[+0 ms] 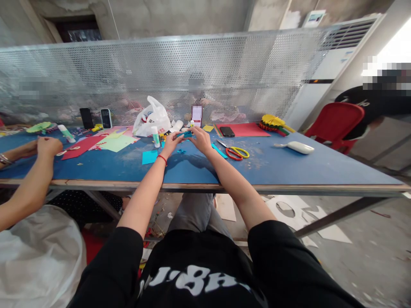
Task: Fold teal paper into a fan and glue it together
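Note:
Both my hands are stretched out over the blue table, meeting at a small teal paper piece. My left hand, with a red band at the wrist, pinches its left end. My right hand has its fingers closed on the right end. A teal paper square lies just left of my left wrist, and a teal strip lies beside my right wrist. Small teal scraps rest under my hands.
Red-and-yellow scissors, a white tool, a glue stick, a white plastic bag, a black phone on red paper, yellow paper flowers. Another person's arm works at left. A perforated metal screen stands behind; a red chair at right.

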A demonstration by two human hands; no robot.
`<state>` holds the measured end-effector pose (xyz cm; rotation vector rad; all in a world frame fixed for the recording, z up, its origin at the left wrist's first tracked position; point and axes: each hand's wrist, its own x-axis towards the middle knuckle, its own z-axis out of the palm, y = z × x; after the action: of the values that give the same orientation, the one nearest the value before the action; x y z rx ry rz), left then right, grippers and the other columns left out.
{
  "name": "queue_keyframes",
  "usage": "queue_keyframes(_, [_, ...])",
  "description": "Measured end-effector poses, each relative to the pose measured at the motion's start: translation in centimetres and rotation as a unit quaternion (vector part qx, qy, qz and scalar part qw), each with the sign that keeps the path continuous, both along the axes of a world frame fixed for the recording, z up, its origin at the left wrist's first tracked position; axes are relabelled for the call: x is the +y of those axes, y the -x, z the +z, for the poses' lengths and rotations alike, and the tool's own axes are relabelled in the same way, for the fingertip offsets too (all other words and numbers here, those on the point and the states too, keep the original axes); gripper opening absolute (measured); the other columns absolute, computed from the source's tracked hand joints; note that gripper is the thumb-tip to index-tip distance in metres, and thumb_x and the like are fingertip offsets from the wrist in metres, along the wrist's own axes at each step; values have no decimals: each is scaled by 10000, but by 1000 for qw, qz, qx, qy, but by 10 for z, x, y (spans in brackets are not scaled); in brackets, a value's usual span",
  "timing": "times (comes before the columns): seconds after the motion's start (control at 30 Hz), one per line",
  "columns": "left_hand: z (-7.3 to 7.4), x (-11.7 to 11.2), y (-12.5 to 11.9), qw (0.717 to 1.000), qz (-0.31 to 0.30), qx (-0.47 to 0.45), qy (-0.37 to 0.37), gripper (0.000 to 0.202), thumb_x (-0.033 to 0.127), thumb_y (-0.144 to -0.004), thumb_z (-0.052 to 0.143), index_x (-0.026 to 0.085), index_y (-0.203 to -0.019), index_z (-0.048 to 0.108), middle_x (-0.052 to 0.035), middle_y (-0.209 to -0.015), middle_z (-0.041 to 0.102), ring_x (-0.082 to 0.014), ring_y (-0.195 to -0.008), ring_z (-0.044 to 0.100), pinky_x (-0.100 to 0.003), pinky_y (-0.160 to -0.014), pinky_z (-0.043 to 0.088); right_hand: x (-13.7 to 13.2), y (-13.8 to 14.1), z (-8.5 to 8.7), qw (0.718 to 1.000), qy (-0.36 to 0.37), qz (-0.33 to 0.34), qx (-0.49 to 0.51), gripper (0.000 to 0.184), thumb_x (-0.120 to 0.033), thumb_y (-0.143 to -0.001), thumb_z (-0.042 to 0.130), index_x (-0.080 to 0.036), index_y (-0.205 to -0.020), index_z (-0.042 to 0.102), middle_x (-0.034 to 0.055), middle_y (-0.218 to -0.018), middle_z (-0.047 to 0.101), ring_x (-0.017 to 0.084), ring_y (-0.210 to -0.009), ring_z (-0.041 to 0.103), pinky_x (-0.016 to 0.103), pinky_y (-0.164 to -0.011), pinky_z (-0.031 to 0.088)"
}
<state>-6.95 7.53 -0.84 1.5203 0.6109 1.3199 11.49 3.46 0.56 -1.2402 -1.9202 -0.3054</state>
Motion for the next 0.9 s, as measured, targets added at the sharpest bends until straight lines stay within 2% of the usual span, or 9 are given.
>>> queue_keyframes(0.13, [0,3,1,999,34,-25,24,499,371,-638,960,159,-1012,706,-70,-923,786,-254,-904,768,-367,-866,605,2,2,1,995,29,56,81,555,-323,-911,722,-236,-1438,571,92,-1372,681,223,-1088,694,340,-939,577])
queue_keyframes(0.23, [2,5,3,996,62,-47,37,509,375,-605,962,163,-982,694,-62,-914,782,-232,-890,758,-333,-826,606,6,3,-1,987,42,83,133,654,-382,-836,793,-220,-1432,579,106,-1325,712,233,-1013,708,366,-893,604])
queue_keyframes(0.33, [3,6,4,994,68,-65,45,512,384,-595,959,158,-959,679,-66,-900,767,-236,-911,748,-342,-834,602,10,3,-3,978,41,108,173,621,-478,-802,811,-180,-1324,653,115,-1173,759,234,-934,720,360,-841,600])
queue_keyframes(0.43, [4,6,4,993,72,-75,51,492,380,-570,962,160,-900,670,-70,-882,765,-259,-921,747,-359,-829,603,15,3,-5,966,35,135,219,546,-604,-835,738,-171,-1167,712,93,-1004,764,212,-844,706,339,-795,572])
queue_keyframes(0.6, [4,2,3,994,49,-70,62,523,360,-520,986,158,-919,714,-95,-959,794,-301,-984,751,-398,-838,621,19,5,-5,938,61,166,297,609,-757,-790,684,-208,-1049,716,5,-756,661,159,-682,593,304,-711,525])
queue_keyframes(0.73, [6,-4,4,996,26,-51,67,567,372,-482,1012,154,-928,737,-103,-992,803,-322,-1005,756,-412,-833,634,18,7,-2,917,82,190,342,621,-805,-713,711,-227,-941,698,-26,-673,584,146,-633,533,292,-633,496])
queue_keyframes(0.9, [8,-8,3,996,4,-48,70,564,433,-512,1005,145,-922,746,-121,-997,804,-326,-1005,763,-407,-825,649,18,7,-1,902,101,207,365,594,-774,-672,748,-219,-879,707,-15,-664,608,158,-639,559,307,-616,517])
